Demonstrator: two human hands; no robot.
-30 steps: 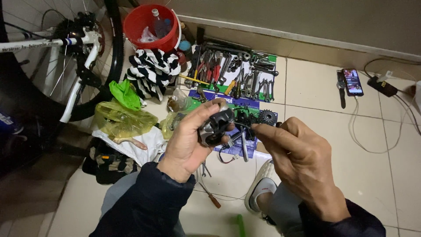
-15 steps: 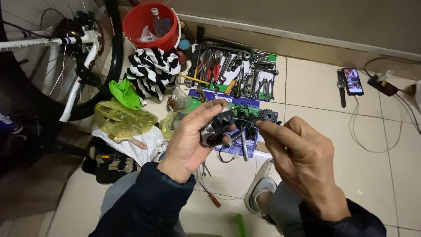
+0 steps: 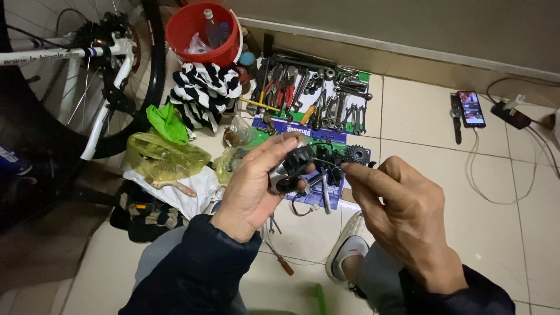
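1. Tiled floor (image 3: 501, 233), tools (image 3: 318, 96) laid out by the wall, red bucket (image 3: 201, 32), bike wheel (image 3: 125, 81) at left.
2. Left hand (image 3: 256, 186) closed around black-silver shifter (image 3: 290, 169), held above the floor.
3. Right hand (image 3: 402, 216) pinches thin cable (image 3: 325, 164) coming off the shifter.
4. Phone (image 3: 471, 108) on floor, right.

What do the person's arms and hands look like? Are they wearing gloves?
No gloves: both hands are bare. The left hand and the right hand each come out of a long, dark navy sleeve that ends at the wrist. The left sleeve looks soft and a bit puffy, with a plain cuff. No rings or watch show.
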